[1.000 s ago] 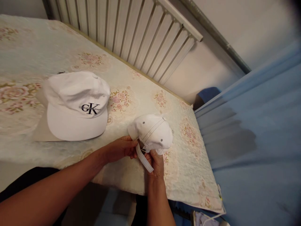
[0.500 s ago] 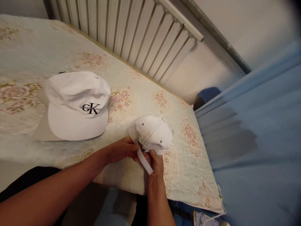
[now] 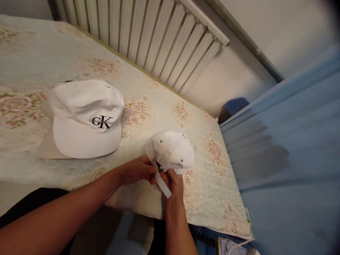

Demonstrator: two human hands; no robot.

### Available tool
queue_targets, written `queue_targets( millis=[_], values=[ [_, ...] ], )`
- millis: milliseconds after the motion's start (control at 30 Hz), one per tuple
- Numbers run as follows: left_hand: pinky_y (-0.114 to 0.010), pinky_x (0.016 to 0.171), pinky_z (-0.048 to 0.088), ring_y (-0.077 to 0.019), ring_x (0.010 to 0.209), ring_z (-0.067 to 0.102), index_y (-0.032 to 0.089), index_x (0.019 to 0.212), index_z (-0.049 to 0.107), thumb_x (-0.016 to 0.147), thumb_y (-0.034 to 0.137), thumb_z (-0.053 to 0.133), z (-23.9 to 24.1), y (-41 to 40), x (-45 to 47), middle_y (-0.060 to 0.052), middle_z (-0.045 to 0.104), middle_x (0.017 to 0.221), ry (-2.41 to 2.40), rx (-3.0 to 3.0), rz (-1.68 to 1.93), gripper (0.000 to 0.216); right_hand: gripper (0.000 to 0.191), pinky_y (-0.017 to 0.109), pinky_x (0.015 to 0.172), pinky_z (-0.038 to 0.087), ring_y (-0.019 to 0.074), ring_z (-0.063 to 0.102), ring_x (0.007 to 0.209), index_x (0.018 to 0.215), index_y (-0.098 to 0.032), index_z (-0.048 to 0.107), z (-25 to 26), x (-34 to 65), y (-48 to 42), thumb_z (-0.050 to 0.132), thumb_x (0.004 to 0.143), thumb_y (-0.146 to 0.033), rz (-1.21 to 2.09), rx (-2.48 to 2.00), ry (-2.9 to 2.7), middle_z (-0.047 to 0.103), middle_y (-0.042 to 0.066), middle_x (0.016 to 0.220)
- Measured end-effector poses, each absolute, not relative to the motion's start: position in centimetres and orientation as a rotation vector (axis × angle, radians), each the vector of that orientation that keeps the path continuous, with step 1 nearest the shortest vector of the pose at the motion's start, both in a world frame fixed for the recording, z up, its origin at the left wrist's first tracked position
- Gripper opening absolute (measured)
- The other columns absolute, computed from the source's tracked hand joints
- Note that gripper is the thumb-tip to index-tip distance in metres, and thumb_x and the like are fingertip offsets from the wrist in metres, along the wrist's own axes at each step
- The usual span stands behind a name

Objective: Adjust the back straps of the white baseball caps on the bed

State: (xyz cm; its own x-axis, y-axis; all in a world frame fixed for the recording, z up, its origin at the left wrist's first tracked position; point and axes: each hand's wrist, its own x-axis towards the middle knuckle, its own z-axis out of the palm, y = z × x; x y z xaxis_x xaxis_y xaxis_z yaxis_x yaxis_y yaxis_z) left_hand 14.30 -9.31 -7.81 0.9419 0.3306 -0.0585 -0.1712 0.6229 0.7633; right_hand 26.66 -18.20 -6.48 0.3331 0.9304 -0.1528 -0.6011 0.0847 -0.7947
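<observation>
A small white cap (image 3: 174, 148) with its back opening toward me is between my hands, low over the floral cloth. My left hand (image 3: 140, 170) is closed on the left edge of the opening, where the cap's strap (image 3: 163, 185) begins. That strap hangs loose toward me, its end free. My right hand (image 3: 174, 182) pinches the right side of the back edge with the thumb on top. Something dark, perhaps a buckle, shows between my fingers; its detail is hidden. A larger white baseball cap (image 3: 87, 109) with black lettering lies to the left, brim toward me.
A floral-patterned cloth (image 3: 156, 113) covers the table. Behind it stands a white radiator (image 3: 127, 32). A blue curtain (image 3: 287, 159) hangs along the right edge. A white cable (image 3: 249, 226) dangles at the front right corner.
Both hands keep their grip on the small cap and have shifted only slightly. The strap's free end has moved a little left and down.
</observation>
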Motion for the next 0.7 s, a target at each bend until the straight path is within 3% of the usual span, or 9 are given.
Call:
queue_targets(
  millis=[467, 700],
  values=[
    [-0.022, 0.06, 0.045, -0.0094, 0.06, 0.056, 0.012, 0.075, 0.071, 0.074, 0.016, 0.068, -7.79, -9.39, 14.39, -0.003, 0.066, 0.07, 0.18, 0.843, 0.296, 0.005, 0.062, 0.036, 0.053, 0.058, 0.0221, 0.068, 0.07, 0.126, -0.021, 0.049, -6.98, 26.7, -17.99, 0.069, 0.068, -0.024, 1.135, -0.858, -0.442, 0.071, 0.005, 0.088],
    [-0.022, 0.061, 0.045, -0.0108, 0.064, 0.057, 0.013, 0.079, 0.072, 0.071, 0.016, 0.071, -7.49, -9.54, 14.39, -0.002, 0.067, 0.072, 0.193, 0.9, 0.312, 0.009, 0.056, 0.036, 0.057, 0.058, 0.0211, 0.068, 0.069, 0.119, -0.019, 0.055, -7.39, 26.82, -17.87, 0.071, 0.067, -0.026, 1.094, -0.893, -0.41, 0.072, 0.005, 0.093]
  ],
)
